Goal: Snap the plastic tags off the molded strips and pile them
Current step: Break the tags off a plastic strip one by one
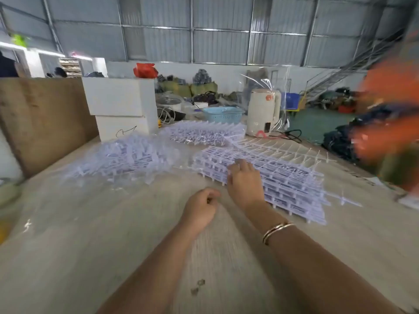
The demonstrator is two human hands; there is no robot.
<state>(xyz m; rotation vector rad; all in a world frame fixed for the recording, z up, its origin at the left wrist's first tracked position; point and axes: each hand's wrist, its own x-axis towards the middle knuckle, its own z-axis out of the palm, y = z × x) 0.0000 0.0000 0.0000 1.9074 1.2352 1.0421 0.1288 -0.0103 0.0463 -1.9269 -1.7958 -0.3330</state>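
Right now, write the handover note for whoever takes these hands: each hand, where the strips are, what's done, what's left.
Left hand: curled on the table, seemingly holding nothing.
Right hand: fingers on the near edge of the strip stack; grip unclear.
Heaps: one left, one behind, both blurred. Bare white frames lie behind the stack.
Done: not clear how many tags are off.
Left: snap the stack's tags and pile them.

Bare table (pixel 90 234) open near and left of the hands, strip stack (pixel 283 177) under and right of right hand (pixel 243 184), loose heap (pixel 127 157) ahead-left, second stack (pixel 204 132), boxes (pixel 120 105), kettle (pixel 263 112) beyond
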